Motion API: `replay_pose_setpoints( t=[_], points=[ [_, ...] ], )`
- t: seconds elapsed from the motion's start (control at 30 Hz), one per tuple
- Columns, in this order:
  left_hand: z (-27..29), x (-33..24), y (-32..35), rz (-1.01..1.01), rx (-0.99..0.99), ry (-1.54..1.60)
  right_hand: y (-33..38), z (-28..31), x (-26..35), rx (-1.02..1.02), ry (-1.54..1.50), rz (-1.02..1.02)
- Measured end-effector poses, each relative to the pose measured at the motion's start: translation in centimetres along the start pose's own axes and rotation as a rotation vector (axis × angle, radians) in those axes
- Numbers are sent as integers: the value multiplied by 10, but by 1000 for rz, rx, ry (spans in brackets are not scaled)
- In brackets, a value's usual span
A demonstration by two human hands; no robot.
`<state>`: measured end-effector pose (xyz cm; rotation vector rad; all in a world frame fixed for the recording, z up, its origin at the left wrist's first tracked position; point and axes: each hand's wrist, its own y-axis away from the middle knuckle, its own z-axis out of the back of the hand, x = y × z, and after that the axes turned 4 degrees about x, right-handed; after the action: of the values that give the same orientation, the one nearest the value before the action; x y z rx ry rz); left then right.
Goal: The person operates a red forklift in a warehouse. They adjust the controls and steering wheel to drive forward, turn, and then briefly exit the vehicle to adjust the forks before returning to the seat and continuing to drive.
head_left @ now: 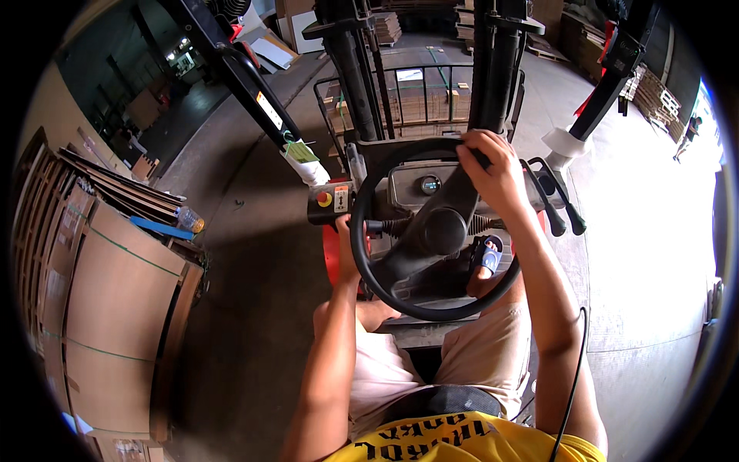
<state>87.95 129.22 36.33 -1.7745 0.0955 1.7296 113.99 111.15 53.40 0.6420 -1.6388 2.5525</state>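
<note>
I sit at the controls of a forklift. My right hand (493, 165) is closed round the top right of the black steering wheel (375, 269), arm stretched forward. Low on the left, my left hand (349, 250) is curled just under a control panel (331, 206) with a red button (324, 199). It is beside the black stalk (374, 227) on the steering column (444, 231); what its fingers hold is hidden. Behind the wheel sits a small round display (429, 184). My sandalled foot (488, 258) shows through the wheel, near the floor pedals.
Ahead, beyond the mast (350, 85), a strapped stack of flat cardboard (419, 100) rests at the forks. Strapped brown boards (123, 277) stand close on the left, a plastic bottle (189, 219) beside them. Two control levers (566, 219) are right of the wheel. A distant person (687, 138) is far right.
</note>
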Motion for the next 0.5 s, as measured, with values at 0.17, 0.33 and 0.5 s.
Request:
replay_pose_setpoints(
  t=[0.17,0.33,0.5],
  points=[
    [36,28,-29,111,204,306,73,48,-1,-7,86,15],
    [20,-63,21,195,-22,172,190,76,39,78,201,69],
    [-26,-144,106,-425,-29,-286,203,85,132,388,111,171]
  ],
)
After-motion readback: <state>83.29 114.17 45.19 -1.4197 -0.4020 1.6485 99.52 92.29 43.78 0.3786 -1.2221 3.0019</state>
